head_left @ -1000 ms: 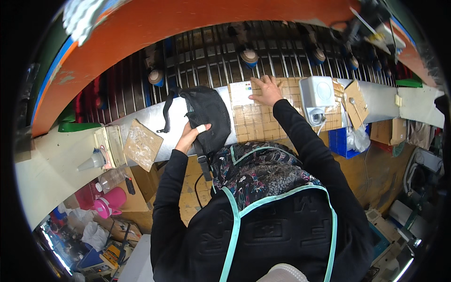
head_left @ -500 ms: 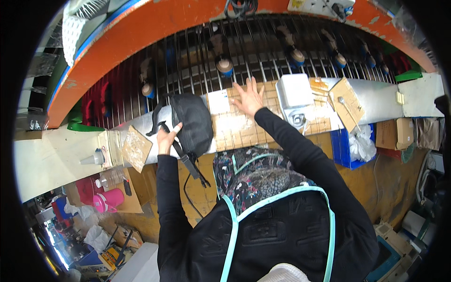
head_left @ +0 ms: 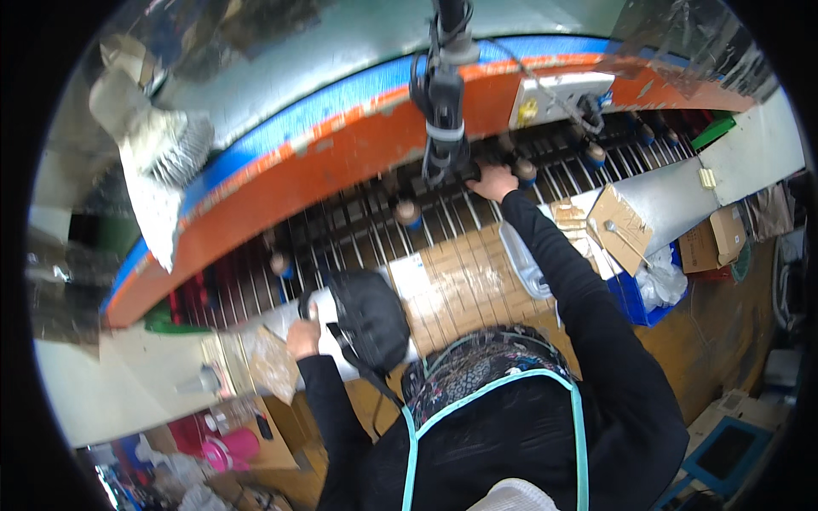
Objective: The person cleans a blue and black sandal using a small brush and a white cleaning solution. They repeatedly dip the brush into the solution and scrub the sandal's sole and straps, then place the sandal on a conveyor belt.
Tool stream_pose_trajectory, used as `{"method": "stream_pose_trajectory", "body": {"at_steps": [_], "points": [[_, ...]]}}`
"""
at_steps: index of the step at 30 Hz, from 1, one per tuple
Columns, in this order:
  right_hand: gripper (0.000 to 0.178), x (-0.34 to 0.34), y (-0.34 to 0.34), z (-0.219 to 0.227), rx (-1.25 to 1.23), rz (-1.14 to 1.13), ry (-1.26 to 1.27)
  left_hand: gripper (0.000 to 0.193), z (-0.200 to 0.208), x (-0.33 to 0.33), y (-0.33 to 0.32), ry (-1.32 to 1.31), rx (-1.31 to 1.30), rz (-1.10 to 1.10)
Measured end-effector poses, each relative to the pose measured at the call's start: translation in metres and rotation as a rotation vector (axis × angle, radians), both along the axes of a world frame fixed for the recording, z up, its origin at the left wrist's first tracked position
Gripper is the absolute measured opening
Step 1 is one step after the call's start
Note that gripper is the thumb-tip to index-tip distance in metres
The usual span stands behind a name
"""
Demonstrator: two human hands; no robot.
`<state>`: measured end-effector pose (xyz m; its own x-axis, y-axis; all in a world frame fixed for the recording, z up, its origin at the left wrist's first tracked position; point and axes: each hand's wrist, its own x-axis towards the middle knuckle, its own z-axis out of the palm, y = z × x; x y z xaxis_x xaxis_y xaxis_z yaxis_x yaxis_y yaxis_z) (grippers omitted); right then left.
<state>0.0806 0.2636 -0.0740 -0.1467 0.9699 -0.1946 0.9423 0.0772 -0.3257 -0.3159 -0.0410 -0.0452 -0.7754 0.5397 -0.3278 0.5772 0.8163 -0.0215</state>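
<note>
A black bag (head_left: 371, 319) with straps and a buckle lies on the bench at left of centre. My left hand (head_left: 304, 336) is closed at its left side, where a thin strap meets the thumb; most of its fingertips are hidden. Far forward, my right hand (head_left: 494, 182) reaches over the metal rods to the orange beam. Its fingers bend against something dark that I cannot make out. Between the arms lies a brown cardboard sheet (head_left: 456, 289) with lines and a white patch. A pale plastic container (head_left: 530, 271) is partly covered by my right forearm.
The orange beam (head_left: 341, 136) spans the far side, with a black clamped device (head_left: 445, 111) hanging before it. Bobbin-like knobs (head_left: 407, 213) stand along the rods. A brush (head_left: 626, 238) rests on cardboard at right, above a blue bin (head_left: 648, 298). A pink jug (head_left: 232, 449) stands lower left.
My right hand has left the cardboard sheet and moved forward over the rods to the beam. My left hand stays by the bag. The view has tilted up, showing more beyond the beam.
</note>
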Motion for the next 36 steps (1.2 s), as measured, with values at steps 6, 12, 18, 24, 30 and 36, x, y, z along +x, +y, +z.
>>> {"method": "stream_pose_trajectory", "body": {"at_steps": [6,12,18,24,30,36], "points": [[0.115,0.072,0.083,-0.066,-0.223,-0.304,-0.241,0.060,0.049,0.043,0.007,-0.159,0.354,-0.142],[0.106,0.091,0.112,-0.113,-0.202,-0.160,-0.194,0.054,0.072,0.134,0.030,-0.593,0.484,-0.453],[0.068,0.089,0.106,0.008,-0.134,0.197,0.149,0.055,0.090,0.171,0.063,-0.750,0.499,-0.775],[0.106,0.104,-0.080,0.148,-0.205,0.212,0.835,0.082,0.070,0.236,0.107,-1.860,0.522,-0.053],[0.093,0.140,-0.240,0.129,-0.215,0.176,1.283,0.092,0.033,0.280,0.059,-2.452,0.346,-0.095],[0.038,0.180,-0.293,-0.022,-0.057,-0.428,0.552,0.101,0.045,0.273,0.025,-2.234,0.522,-0.090]]}}
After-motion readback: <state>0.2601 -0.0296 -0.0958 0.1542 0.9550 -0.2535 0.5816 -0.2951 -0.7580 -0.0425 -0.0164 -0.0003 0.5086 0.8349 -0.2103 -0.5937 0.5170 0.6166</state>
